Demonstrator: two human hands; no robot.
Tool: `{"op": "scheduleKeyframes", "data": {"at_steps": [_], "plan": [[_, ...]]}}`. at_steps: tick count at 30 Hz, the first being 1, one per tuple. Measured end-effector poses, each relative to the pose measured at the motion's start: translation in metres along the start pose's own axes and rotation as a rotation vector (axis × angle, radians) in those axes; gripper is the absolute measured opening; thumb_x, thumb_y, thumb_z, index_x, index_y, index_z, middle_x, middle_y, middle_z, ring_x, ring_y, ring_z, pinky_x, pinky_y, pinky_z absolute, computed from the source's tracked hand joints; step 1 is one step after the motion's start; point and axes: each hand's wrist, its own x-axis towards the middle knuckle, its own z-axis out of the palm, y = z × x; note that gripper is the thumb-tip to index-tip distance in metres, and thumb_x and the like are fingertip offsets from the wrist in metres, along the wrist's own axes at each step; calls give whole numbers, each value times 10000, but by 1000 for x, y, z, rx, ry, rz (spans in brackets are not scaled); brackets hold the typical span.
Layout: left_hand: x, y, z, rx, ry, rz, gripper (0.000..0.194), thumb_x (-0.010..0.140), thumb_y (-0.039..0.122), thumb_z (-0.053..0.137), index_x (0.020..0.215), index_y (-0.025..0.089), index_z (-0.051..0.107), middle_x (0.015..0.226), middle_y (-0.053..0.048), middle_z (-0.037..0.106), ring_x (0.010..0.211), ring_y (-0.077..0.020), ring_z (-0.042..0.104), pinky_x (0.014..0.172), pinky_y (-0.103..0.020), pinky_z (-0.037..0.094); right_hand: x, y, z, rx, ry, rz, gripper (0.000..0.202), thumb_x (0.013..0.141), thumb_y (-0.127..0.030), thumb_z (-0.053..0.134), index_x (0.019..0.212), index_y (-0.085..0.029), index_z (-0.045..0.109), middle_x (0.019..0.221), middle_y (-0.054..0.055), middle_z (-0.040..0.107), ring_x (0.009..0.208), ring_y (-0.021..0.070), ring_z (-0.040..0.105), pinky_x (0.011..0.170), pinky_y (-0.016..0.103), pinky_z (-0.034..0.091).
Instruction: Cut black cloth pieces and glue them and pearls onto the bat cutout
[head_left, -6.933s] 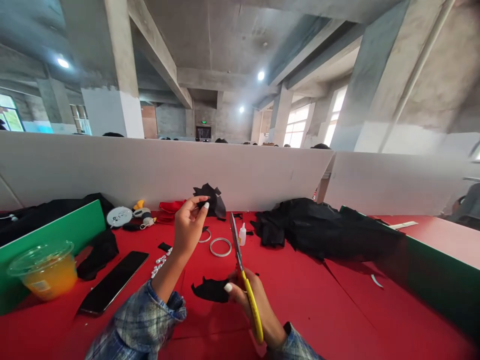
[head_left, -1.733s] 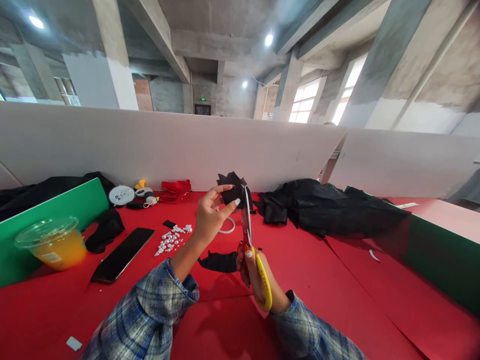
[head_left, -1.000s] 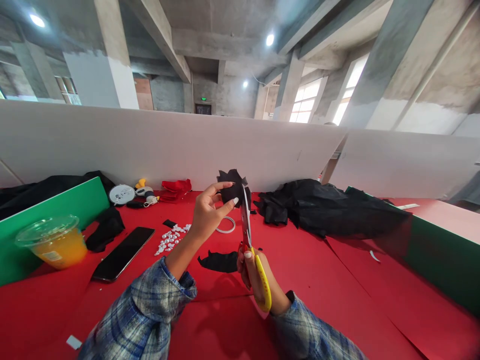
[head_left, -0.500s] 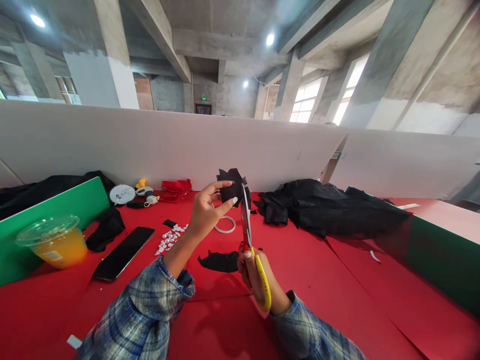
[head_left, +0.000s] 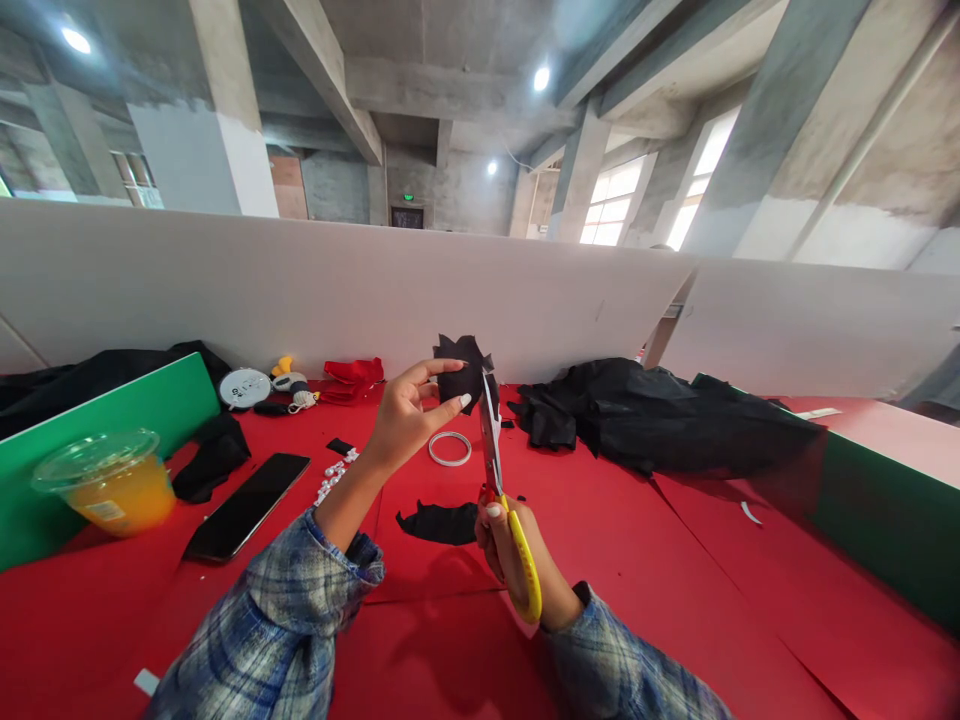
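Between the thumb and fingers of my left hand is a small piece of black fabric with a jagged, notched edge, held up above the table. My right hand grips a pair of scissors with yellow handles, blades pointing up. The blade tips meet the right edge of the fabric; whether they are biting into it is hard to make out. Below the hands, a curved strip of black fabric lies on the red table surface. A thin white ring rests behind it.
At left are a phone, a lidded cup with orange drink, white beads and a green panel. Crumpled black fabric lies at the right. A white partition closes the back.
My left hand has shifted slightly left, its forearm now covering more of the beads. The black fabric piece has turned or moved very slightly. My right hand and the scissors stay nearly in place.
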Motion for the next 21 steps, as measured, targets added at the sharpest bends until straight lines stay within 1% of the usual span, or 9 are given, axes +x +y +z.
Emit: {"op": "scheduleKeyframes", "data": {"at_steps": [5, 8, 15, 21], "plan": [[1, 1, -2, 30, -9, 3, 386, 677, 198, 736, 1050, 140, 659, 989, -84, 713, 853, -177, 671, 741, -291, 580, 0, 2, -1, -7, -4, -4, 651, 788, -827, 309, 604, -211, 410, 471, -56, 341, 363, 67, 292, 346, 203, 193], [1, 2, -3, 30, -15, 0, 386, 673, 200, 738, 1045, 139, 659, 1002, -88, 710, 853, -180, 670, 732, -295, 581, 1, 3, 0, -6, -11, -6, 653, 787, -829, 303, 602, -212, 409, 468, -54, 347, 357, 66, 290, 339, 203, 190], [2, 4, -5, 22, -30, -6, 380, 672, 198, 736, 1039, 141, 661, 944, -78, 720, 832, -175, 670, 725, -291, 579, 1, 1, 0, -21, -6, -6, 662, 778, -838, 300, 588, -213, 409, 457, -52, 348, 361, 69, 297, 341, 204, 192], [2, 4, -7, 31, -48, 2, 364, 685, 188, 732, 1041, 154, 666, 940, -71, 723, 833, -169, 669, 731, -285, 573, 0, -2, -1, -34, -11, -6, 657, 788, -830, 297, 597, -212, 411, 457, -47, 362, 372, 73, 306, 348, 206, 205]]}}
